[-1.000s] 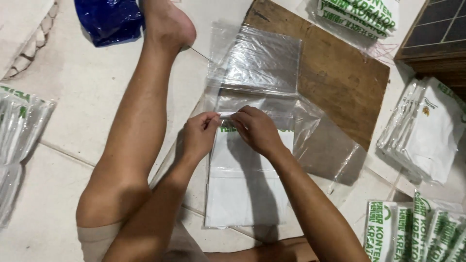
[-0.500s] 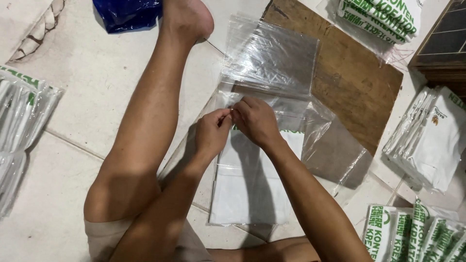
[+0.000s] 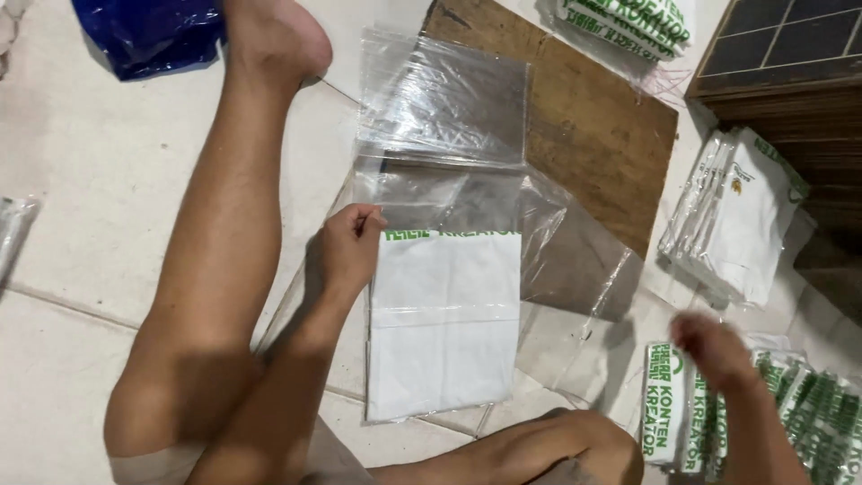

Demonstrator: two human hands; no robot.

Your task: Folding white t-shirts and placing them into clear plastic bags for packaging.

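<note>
On the pale tiled floor (image 3: 81, 224), a bare leg (image 3: 215, 233) is stretching toward a crumpled blue plastic bag (image 3: 148, 31). Beside it, the left hand (image 3: 346, 247) is pinching the top left corner of a folded white garment with green lettering in a clear plastic sleeve (image 3: 444, 328). Farther right, the right hand (image 3: 709, 346) is hovering blurred over a row of folded white green-lettered garments (image 3: 669, 404); I cannot tell whether its fingers are spread or closed.

A folded white shirt (image 3: 444, 328) with green print — sealed in a clear plastic sleeve — lies flat on the tiled floor, print end upward.
</note>
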